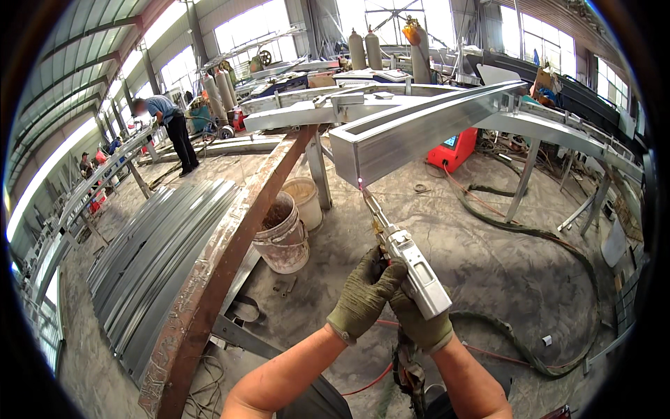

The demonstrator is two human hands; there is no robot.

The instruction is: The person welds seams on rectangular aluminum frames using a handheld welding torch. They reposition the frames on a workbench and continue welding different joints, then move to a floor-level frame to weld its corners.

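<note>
Workshop (166,43), concrete floor (481,279). Left of the aluminium frame (426,136): a pale bucket (307,204) and — nearer me — a smeared bucket (285,250) of brown scraps (278,211). My left hand (366,293) and right hand (421,321) curl round the welding gun (417,272), tip (372,202) glowing at the frame's corner.

A: Floor (502,279), left side?
B: Long grey metal profiles (164,258), side by side. Nearby, a stained bucket (283,241) just beside a pale bucket (307,202).
A: Background?
B: Person (180,131) in blue, leaning; gas cylinders (357,52), upright.
</note>
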